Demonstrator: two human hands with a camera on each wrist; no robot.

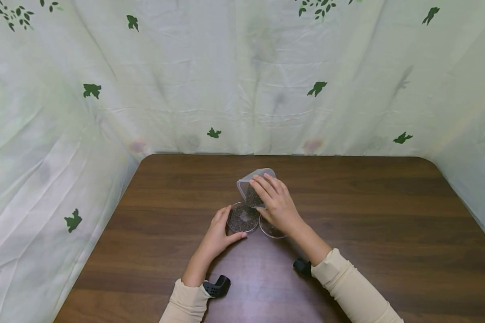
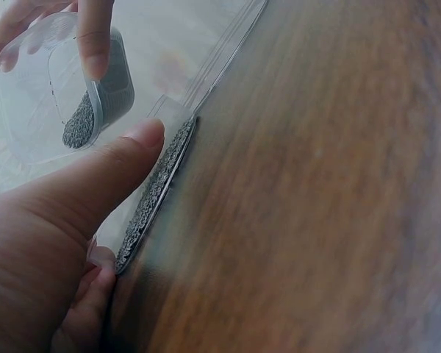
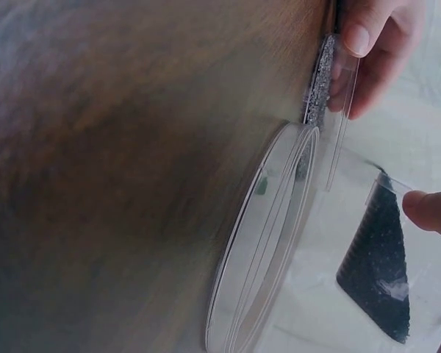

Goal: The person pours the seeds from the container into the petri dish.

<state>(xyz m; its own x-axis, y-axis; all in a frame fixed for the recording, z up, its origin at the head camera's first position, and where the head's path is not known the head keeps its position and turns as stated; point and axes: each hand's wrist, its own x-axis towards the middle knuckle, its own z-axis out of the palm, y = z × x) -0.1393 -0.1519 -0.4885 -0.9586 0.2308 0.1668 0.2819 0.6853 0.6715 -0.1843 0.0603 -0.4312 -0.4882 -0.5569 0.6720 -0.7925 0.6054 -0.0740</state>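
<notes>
A round clear petri dish [image 1: 243, 218] stands on the table with a layer of dark granules in it. My left hand [image 1: 215, 237] holds this dish at its side, thumb near the front and fingers around the far left. With my right hand [image 1: 280, 207] I grip a clear plastic container [image 2: 116, 82] by its edge and tilt it close over the dish. Dark granules [image 3: 382, 261] lie piled against one side inside the container, towards its lowered edge. Beside the filled dish, below my right hand, is a second clear petri dish [image 3: 231, 287].
The brown wooden table [image 1: 359, 215] extends on both sides of the dishes. Behind it and to the sides hangs a pale curtain [image 1: 210, 80] with green leaf and bird prints. A dark wrist device [image 1: 218, 287] sits on the left wrist, another [image 1: 302, 267] on the right.
</notes>
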